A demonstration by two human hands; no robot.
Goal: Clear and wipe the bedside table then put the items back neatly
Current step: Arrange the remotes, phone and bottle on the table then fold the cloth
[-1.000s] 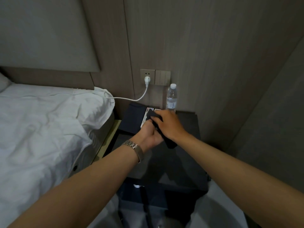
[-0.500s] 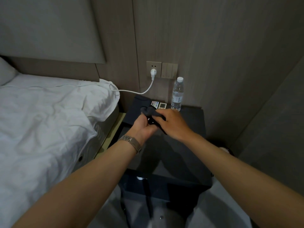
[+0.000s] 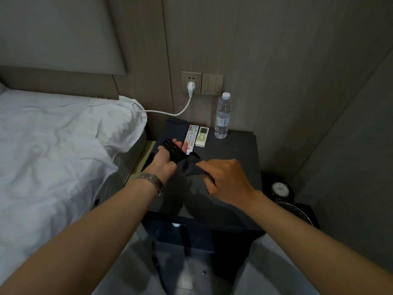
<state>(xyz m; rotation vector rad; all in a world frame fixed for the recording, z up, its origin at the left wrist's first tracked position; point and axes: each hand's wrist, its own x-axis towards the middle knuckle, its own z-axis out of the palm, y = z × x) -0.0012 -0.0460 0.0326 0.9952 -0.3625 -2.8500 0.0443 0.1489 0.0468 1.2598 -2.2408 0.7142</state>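
Left hand, with wrist watch, gripping a black remote above the left side of the dark bedside table. Right hand pinching a dark cloth just beside the remote's near end, above the tabletop. At the table's back: white remote and cream remote lying side by side, upright water bottle to their right. White cable plugged into wall socket. Bed at left.
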